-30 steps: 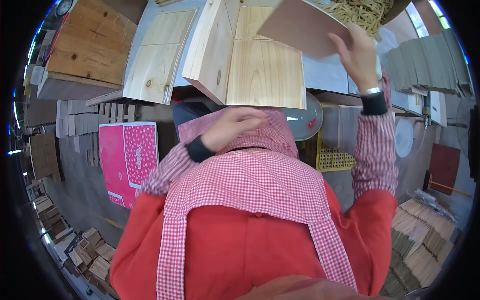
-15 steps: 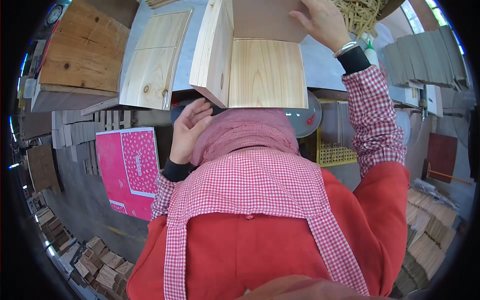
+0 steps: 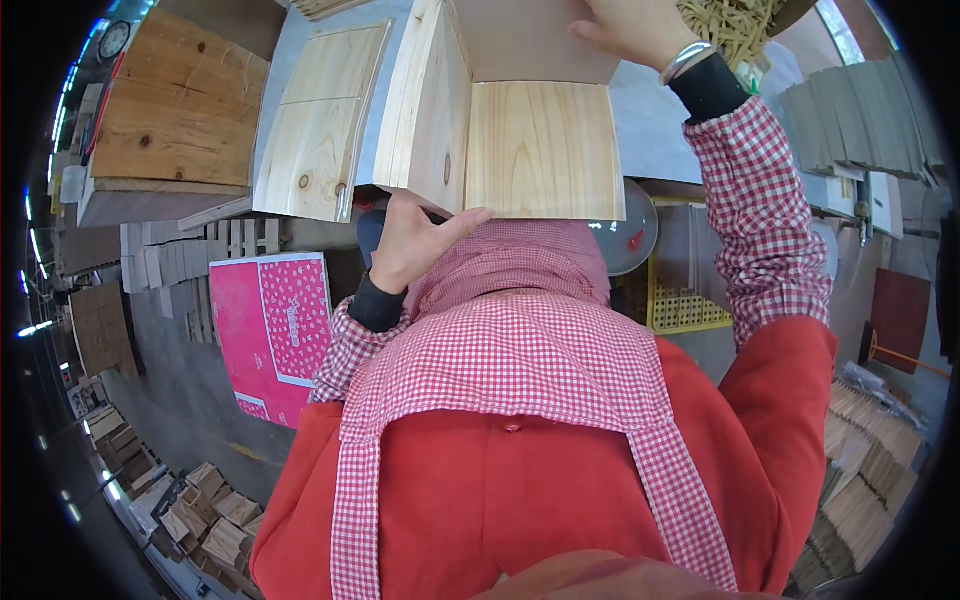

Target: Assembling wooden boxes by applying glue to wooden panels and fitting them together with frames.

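Pale wooden board [image 3: 545, 150] is lying flat on the bench [image 3: 655, 130], near edge jutting out toward the apron [image 3: 500, 370]. Upright wooden panel [image 3: 430, 130] is standing along its left side; brown sheet [image 3: 535, 40] is bordering the far end of its visible part and running out of view.

Right arm is stretching forward, wrist bending left. Right grip [image 3: 645, 30] is lying over the sheet's right side, thumb pointing left; other fingers are passing beyond the view, so cannot tell how far it is closing or whether it is holding the sheet.

Left arm is bending inward, low. Left grip [image 3: 410, 240] is sitting at the panel's near lower corner, thumb spreading wide along the board's near edge; fingers partly hidden, clamping or merely touching, cannot tell.

Board is lying ahead and right of the left grip, nearer the body than the right.
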Motion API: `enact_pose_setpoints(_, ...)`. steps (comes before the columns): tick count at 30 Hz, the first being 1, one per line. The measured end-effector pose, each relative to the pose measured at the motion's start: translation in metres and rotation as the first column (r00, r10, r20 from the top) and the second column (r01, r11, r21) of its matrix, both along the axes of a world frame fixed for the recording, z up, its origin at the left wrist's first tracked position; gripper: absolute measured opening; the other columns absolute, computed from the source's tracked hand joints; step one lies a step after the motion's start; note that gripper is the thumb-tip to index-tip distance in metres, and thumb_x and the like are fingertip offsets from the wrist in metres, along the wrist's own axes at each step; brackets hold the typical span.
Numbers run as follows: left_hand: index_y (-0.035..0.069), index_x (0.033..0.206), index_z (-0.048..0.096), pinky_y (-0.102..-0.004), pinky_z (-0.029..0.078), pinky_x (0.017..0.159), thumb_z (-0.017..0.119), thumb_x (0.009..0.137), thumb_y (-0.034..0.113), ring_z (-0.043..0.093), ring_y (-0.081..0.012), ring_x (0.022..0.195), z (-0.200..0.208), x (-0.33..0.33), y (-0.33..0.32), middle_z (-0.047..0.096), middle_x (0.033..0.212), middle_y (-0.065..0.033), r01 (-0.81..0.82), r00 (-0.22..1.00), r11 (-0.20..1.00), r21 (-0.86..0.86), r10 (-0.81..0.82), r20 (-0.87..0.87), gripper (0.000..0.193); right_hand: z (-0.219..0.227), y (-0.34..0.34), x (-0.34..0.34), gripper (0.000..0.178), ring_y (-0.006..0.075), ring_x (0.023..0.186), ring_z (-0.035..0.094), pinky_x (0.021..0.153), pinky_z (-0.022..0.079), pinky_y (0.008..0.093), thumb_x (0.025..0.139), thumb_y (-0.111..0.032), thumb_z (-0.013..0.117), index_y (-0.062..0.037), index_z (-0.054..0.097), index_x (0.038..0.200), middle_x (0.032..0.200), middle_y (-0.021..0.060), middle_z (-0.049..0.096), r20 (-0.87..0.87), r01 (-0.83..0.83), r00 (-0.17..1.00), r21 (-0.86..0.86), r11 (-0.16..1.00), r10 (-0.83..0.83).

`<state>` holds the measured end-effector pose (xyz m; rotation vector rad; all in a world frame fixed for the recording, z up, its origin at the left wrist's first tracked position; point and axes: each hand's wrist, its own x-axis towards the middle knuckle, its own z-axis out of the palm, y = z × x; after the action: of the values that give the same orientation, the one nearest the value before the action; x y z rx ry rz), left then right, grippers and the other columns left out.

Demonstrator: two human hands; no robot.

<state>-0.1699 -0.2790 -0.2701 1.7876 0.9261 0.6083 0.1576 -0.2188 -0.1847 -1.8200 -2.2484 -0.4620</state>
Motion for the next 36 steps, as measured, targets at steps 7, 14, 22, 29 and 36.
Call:
enact_pose_setpoints(7, -0.008, 0.103, 0.06, -0.0281, 0.051, 0.067, 0.073, 0.082, 0.015, 0.063, -0.0143, 0.074, -0.012, 0.004, 0.006, 0.067, 0.083, -0.0109, -0.141, 0.988, 0.99, 0.016, 0.139, 0.064, 0.034, -0.006, -0.002, -0.001, 0.028, 0.0346, 0.072, 0.064, 0.062, 0.049, 0.0463, 0.073, -0.029, 0.069, -0.0044, 0.059, 0.081, 0.073, 0.0164, 0.063, -0.144, 0.001, 0.99, 0.012, 1.0, 0.001)
enact_pose_setpoints(14, -0.007, 0.108, 0.058, -0.0292, 0.05, 0.073, 0.068, 0.083, 0.01, 0.062, -0.0165, 0.082, -0.009, 0.004, 0.006, 0.065, 0.089, -0.0115, -0.172, 0.985, 0.985, -0.003, 0.172, 0.034, 0.032, -0.002, 0.0, -0.007, 0.03, 0.0348, 0.069, 0.064, 0.061, 0.049, 0.046, 0.074, -0.03, 0.07, -0.0045, 0.057, 0.086, 0.072, 0.0165, 0.063, -0.171, -0.013, 0.985, 0.022, 1.0, 0.017)
enact_pose_setpoints(22, -0.008, 0.109, 0.057, -0.0336, 0.049, 0.081, 0.067, 0.081, 0.011, 0.062, -0.025, 0.09, -0.014, 0.005, 0.001, 0.063, 0.098, -0.0176, -0.136, 0.991, 0.969, 0.206, 0.133, 0.027, 0.035, -0.017, -0.002, -0.002, 0.03, 0.0328, 0.074, 0.063, 0.06, 0.048, 0.0421, 0.08, -0.03, 0.069, -0.0064, 0.055, 0.092, 0.077, 0.0129, 0.063, -0.075, 0.043, 0.996, 0.059, 0.997, -0.038)
enact_pose_setpoints(29, -0.008, 0.116, 0.054, -0.0342, 0.047, 0.087, 0.066, 0.082, 0.012, 0.06, -0.0265, 0.096, -0.005, 0.004, 0.0, 0.061, 0.104, -0.0182, -0.105, 0.991, 0.974, 0.199, 0.119, -0.058, 0.041, -0.022, 0.0, -0.007, 0.028, 0.0319, 0.073, 0.064, 0.059, 0.049, 0.0419, 0.079, -0.028, 0.069, -0.008, 0.053, 0.091, 0.076, 0.0122, 0.064, -0.118, 0.013, 0.993, 0.059, 0.998, -0.006)
enact_pose_setpoints(36, -0.005, 0.123, 0.051, -0.0336, 0.046, 0.09, 0.067, 0.085, 0.014, 0.057, -0.024, 0.106, -0.01, 0.001, 0.005, 0.059, 0.116, -0.016, -0.115, 0.992, 0.98, 0.161, 0.123, -0.039, 0.045, -0.018, 0.009, -0.01, 0.028, 0.0311, 0.073, 0.063, 0.059, 0.048, 0.0416, 0.078, -0.028, 0.07, -0.009, 0.052, 0.089, 0.077, 0.0112, 0.063, -0.122, 0.004, 0.993, 0.045, 0.999, 0.002)
